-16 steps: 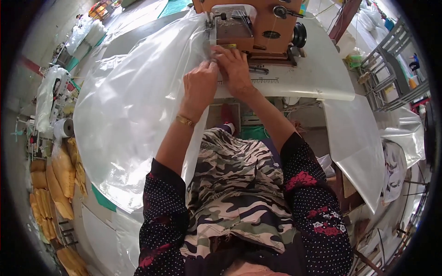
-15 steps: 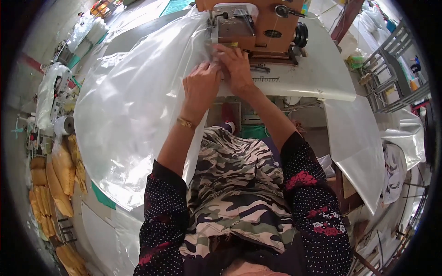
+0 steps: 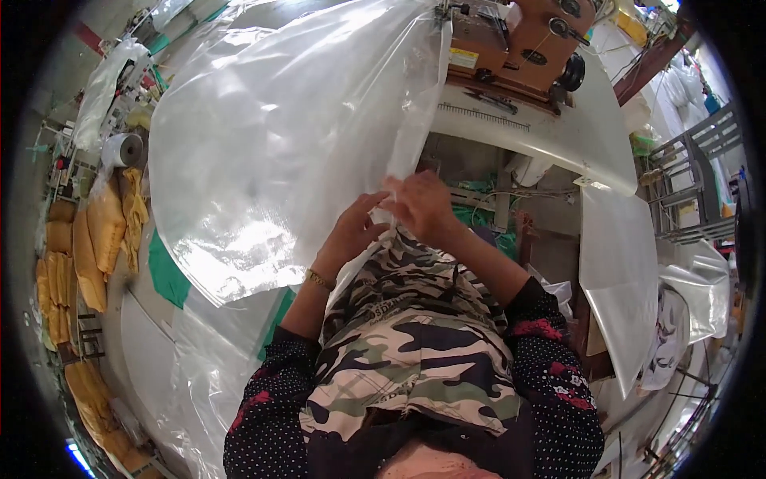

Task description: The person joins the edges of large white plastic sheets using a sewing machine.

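Observation:
A large translucent plastic sheet [image 3: 263, 144] spreads across the left of the table, its right edge running from the sewing machine [image 3: 527, 48] down to my lap. At that edge, over my lap, my right hand [image 3: 427, 209] has its fingers curled on the plastic, slightly blurred. My left hand [image 3: 355, 229], with a gold bracelet [image 3: 319, 279] at the wrist, is just beside it. Its thumb and fingers stand apart in front of the sheet. The upper end of the sheet's edge lies at the brown machine's left end.
A ruler strip [image 3: 487, 116] runs along the table near the machine. Another plastic sheet [image 3: 618, 271] hangs off the table's right side. Yellow bundles [image 3: 104, 231] and a white roll [image 3: 122, 150] are at the left. A grey metal rack [image 3: 694, 176] stands at the right.
Both hands have come away from the machine, back toward my lap, along the sheet's edge. The view has shifted, so the machine now sits farther up and right.

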A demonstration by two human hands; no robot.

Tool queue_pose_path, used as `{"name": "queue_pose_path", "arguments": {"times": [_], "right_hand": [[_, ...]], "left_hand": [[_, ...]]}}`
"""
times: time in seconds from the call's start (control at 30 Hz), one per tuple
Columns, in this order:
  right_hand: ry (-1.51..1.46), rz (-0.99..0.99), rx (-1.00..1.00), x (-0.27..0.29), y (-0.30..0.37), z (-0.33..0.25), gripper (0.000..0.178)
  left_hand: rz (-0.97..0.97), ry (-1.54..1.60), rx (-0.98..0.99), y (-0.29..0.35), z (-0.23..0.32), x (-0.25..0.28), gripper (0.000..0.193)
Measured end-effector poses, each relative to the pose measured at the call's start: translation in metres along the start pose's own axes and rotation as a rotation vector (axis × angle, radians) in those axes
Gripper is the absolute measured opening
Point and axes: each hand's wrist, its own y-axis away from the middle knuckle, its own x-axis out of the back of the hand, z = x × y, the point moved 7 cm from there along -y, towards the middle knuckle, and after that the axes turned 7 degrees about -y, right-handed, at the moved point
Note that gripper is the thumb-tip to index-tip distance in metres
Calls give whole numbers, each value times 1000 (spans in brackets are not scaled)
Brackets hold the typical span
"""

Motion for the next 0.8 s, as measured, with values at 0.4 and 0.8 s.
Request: {"name": "queue_pose_path", "arguments": {"times": [0.4, 0.8], "right_hand": [[632, -137, 50, 12, -77, -33, 37], [490, -793, 161, -15, -13, -41, 12]], "left_hand": [[538, -412, -495, -19, 46, 25, 24], [356, 1, -344, -29, 26, 47, 18]]}}
